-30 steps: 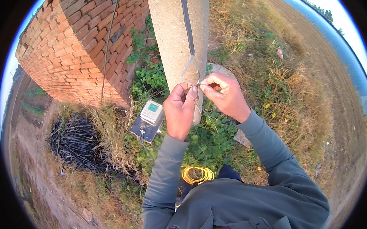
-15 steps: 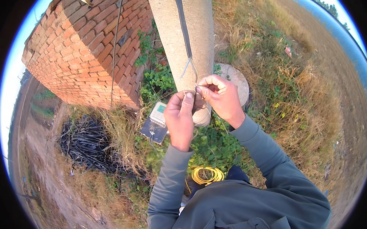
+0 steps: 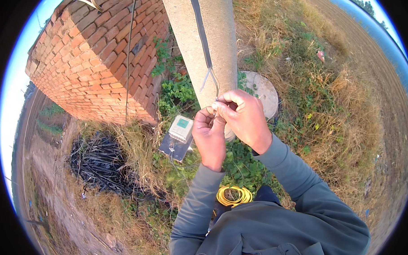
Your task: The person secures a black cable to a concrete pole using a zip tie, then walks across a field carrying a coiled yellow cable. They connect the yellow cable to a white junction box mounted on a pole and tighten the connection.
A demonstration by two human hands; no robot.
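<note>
A dark cable [image 3: 204, 44] runs down the concrete pole [image 3: 178, 25] and splits into thin wires, one short pale wire [image 3: 203, 81] hanging loose and a longer one [image 3: 215, 84] dropping to my hands. My left hand [image 3: 209, 134] has its fingers curled and pinched on that longer wire. My right hand [image 3: 242, 117] pinches it too, just above and right of the left, with the fingertips together; the spot they grip is partly hidden. Beside my left hand, lower down, a pale meter box [image 3: 180, 128] lies on a dark board [image 3: 169, 151] with cable attached.
A red brick structure [image 3: 89, 73] stands left of the pole. A heap of black strips [image 3: 97, 162] lies on dry grass. A coil of yellow cable [image 3: 233, 196] sits by my feet. A round concrete slab [image 3: 262, 89] lies right of the pole, near weeds and a tilled field [image 3: 368, 68].
Both hands have moved slightly down and closer together on the wire, the right fingers now covering more of the junction. The view has shifted slightly, showing more of the slab.
</note>
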